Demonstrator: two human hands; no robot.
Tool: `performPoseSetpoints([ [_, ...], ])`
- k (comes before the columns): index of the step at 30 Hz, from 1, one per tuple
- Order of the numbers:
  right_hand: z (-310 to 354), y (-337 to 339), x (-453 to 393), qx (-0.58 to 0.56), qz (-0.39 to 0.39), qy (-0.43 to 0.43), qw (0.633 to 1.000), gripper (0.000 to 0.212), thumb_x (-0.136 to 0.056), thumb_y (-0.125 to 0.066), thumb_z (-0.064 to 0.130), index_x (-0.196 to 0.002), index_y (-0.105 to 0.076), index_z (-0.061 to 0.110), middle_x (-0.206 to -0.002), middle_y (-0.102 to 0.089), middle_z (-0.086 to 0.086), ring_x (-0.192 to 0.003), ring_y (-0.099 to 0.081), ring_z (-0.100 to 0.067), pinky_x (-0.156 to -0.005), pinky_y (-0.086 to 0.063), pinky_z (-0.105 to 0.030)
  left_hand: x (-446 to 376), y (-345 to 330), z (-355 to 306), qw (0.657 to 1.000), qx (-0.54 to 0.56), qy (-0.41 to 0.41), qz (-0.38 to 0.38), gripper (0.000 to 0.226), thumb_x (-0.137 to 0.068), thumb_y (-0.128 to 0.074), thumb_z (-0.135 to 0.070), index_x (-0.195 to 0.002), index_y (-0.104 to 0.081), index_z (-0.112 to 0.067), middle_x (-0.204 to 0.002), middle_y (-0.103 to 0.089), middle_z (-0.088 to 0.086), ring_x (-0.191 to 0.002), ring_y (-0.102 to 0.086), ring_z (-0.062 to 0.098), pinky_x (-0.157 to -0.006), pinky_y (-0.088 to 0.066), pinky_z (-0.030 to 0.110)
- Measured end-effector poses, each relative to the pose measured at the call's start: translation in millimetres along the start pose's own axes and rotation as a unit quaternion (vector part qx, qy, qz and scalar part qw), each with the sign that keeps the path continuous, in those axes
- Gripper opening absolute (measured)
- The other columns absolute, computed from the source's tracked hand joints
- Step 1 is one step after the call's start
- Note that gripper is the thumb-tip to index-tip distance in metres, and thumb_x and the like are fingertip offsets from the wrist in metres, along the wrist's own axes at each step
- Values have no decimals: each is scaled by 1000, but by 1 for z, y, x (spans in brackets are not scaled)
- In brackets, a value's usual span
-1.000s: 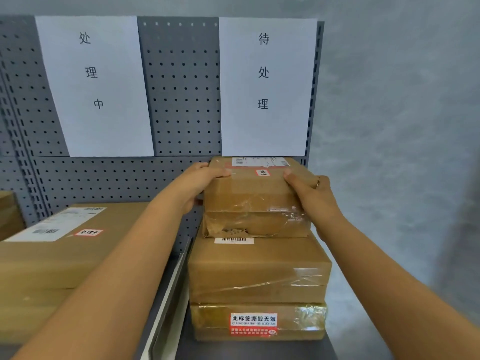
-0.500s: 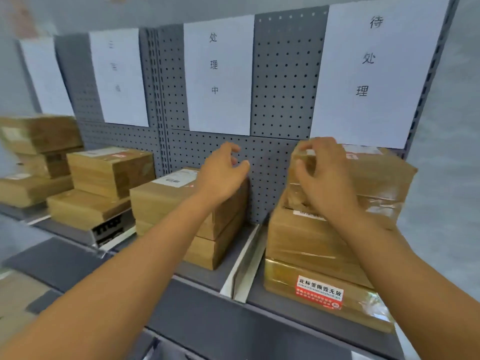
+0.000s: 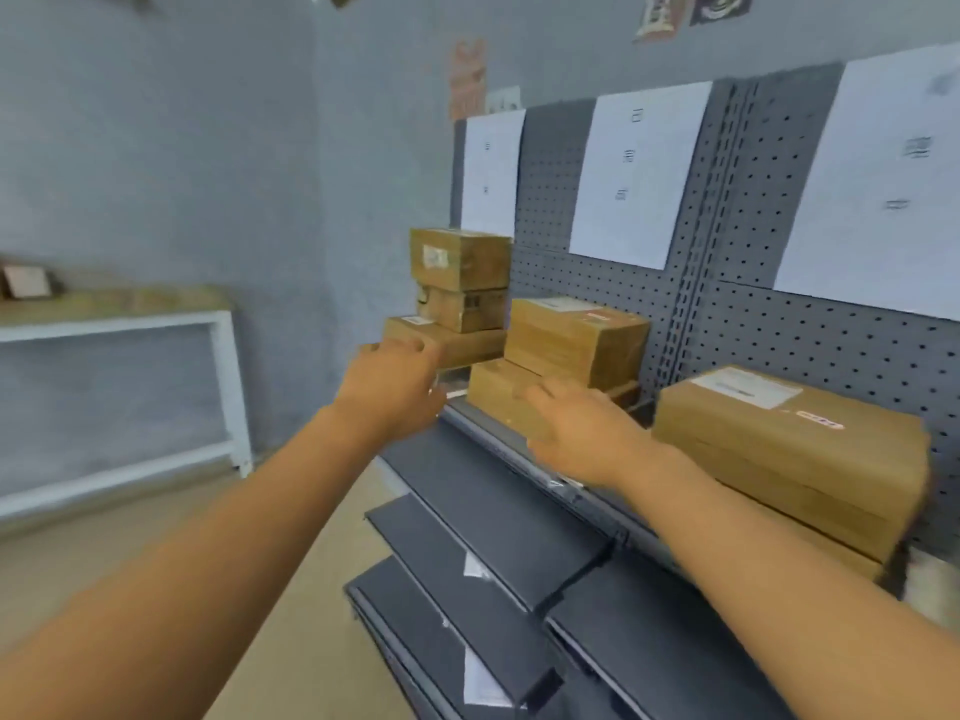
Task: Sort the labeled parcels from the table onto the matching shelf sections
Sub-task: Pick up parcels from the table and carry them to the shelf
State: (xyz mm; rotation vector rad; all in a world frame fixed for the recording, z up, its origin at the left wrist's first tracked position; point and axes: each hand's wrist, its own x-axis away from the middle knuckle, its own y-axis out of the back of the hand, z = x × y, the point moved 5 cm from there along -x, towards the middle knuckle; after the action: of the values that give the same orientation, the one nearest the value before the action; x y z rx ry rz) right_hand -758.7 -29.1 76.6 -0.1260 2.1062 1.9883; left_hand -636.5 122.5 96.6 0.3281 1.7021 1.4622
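Reaching forward, left hand (image 3: 389, 387) and right hand (image 3: 582, 433) are held empty with fingers loosely spread before the shelf (image 3: 498, 491), where brown parcels (image 3: 576, 340) are stacked

I see brown cardboard parcels on the grey metal pegboard shelf unit (image 3: 831, 350) at right of frame. A three-high stack of taped boxes (image 3: 457, 293) stands at centre, its top box bearing a pale label. Just right of it, a two-box stack (image 3: 566, 356) sits with a white label on top. At right edge, a wide flat parcel (image 3: 784, 449) lies on another, label and red sticker upward. White paper section signs (image 3: 639, 174) hang above; their characters are blurred.
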Motion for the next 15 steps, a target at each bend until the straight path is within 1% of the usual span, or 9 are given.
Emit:
performPoseSetpoints([
  [1, 25, -11, -24, -1, 13, 15, 1000, 56, -97, -53, 30, -149, -35, 19, -141, -44, -8, -127, -43, -29, -98, -40, -38, 6, -6, 31, 1000, -17, 6, 3, 38, -97, -47, -36, -130, -48, -16, -124, -60, 9, -110, -56, 34, -89, -42, 40],
  [3, 72, -26, -70, -14, 14, 38, 999, 58, -99, -52, 31, -152, -30, 21, -145, -42, -7, -130, -40, -28, -97, -40, -36, 18, -16, 89, 999, -37, 21, 16, 40, -99, -45, -36, -134, -46, -17, -126, -59, 9, -113, -55, 32, -92, -42, 39],
  [6, 141, -45, -136, -20, 0, 71, 997, 58, -100, -50, 31, -153, -29, 21, -148, -41, -6, -135, -37, -28, -106, -38, -41, 33, -25, 173, 996, -61, 49, 35, 42, -100, -43, -36, -138, -44, -17, -126, -59, 8, -114, -55, 31, -97, -40, 40],
  [8, 183, -57, -177, -11, 2, 101, 995, 57, -100, -51, 32, -152, -29, 21, -146, -43, -7, -133, -40, -29, -105, -38, -42, 41, -29, 225, 993, -74, 77, 46, 42, -100, -43, -35, -138, -44, -18, -125, -58, 8, -114, -54, 30, -100, -40, 41],
  [10, 221, -69, -218, -17, -2, 125, 992, 56, -99, -51, 32, -150, -32, 21, -142, -46, -5, -130, -42, -28, -102, -38, -39, 46, -32, 275, 989, -89, 104, 50, 41, -99, -44, -35, -137, -45, -18, -122, -59, 7, -113, -55, 29, -99, -40, 40],
  [15, 302, -108, -317, -54, -6, 173, 983, 52, -99, -48, 26, -149, -36, 19, -139, -48, -4, -130, -42, -26, -104, -38, -39, 44, -58, 388, 978, -118, 160, 67, 38, -99, -44, -33, -133, -47, -18, -118, -60, 5, -110, -56, 28, -96, -40, 37],
])
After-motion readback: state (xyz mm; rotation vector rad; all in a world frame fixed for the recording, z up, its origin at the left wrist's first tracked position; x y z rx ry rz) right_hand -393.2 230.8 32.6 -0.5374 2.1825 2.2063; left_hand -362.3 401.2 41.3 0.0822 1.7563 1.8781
